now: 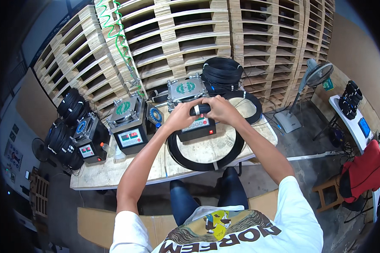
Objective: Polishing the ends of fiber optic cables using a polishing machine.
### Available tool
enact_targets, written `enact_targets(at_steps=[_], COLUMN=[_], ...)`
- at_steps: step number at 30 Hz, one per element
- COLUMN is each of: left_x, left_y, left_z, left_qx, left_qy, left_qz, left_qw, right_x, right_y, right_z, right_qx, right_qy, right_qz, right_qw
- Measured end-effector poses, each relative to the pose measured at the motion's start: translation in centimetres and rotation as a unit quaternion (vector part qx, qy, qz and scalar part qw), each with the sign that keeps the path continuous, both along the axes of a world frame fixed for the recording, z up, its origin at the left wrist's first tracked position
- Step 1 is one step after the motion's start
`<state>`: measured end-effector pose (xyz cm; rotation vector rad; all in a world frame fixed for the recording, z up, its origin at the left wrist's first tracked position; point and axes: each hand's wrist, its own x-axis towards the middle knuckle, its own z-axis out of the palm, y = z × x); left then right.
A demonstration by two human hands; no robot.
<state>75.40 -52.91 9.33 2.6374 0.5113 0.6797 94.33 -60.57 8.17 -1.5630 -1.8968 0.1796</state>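
Observation:
Both my hands are closed around a short black stretch of cable coil [204, 109] with a white band, over the middle machine. My left hand [184, 115] grips its left end and my right hand [219, 110] its right end. Below them curves a large black ring of coiled cable [190, 163], with a light tie at its lower edge. It looks like one coil with the held stretch, but my forearms cover the sides. Through the ring shows the middle machine [196, 134], a box with a red display and a metal top plate [186, 87] bearing green parts.
Two similar machines [131, 138] [88, 151] stand left on the wooden table [156, 179]. Black cable coils [222, 72] are stacked behind, another coil [255, 110] lies right, and more coils [62, 145] sit far left. Wooden pallets [177, 29] rise behind; a fan [318, 74] stands right.

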Motion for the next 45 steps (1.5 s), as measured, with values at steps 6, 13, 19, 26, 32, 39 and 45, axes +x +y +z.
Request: enact_targets(at_steps=[6,13,19,26,32,39,45], left_x=[-1.2,-4.4,-1.5,-0.4,-3.4,-5.0,-6.1], left_y=[1.6,2.7,-0.8,-3.8,-0.4,0.5,0.7], left_z=[-1.1,-2.1,-4.1,-8.0,-9.2,-11.1,-11.1], left_qx=[-0.025,-0.319,-0.410,-0.446,-0.494,-0.429,-0.439], left_qy=[-0.080,-0.318,-0.513,-0.590,-0.558,-0.468,-0.495], left_qz=[0.096,0.220,0.213,0.154,0.157,0.220,0.228], left_qw=[0.992,0.866,0.724,0.655,0.648,0.741,0.715], right_x=[0.4,-6.7,-10.5,-3.9,-0.9,-0.1,-0.5], right_y=[-1.5,-7.9,-5.8,-2.0,-2.1,-1.4,0.2], right_z=[0.0,-12.0,-13.9,-10.3,-11.7,-11.2,-10.7], right_qx=[0.182,-0.217,-0.125,0.117,0.084,0.047,0.061], right_qy=[0.002,0.331,0.801,0.847,0.780,0.716,0.678], right_qz=[-0.078,0.144,0.097,-0.098,-0.037,-0.015,-0.006], right_qw=[0.980,0.907,0.577,0.509,0.620,0.697,0.733])
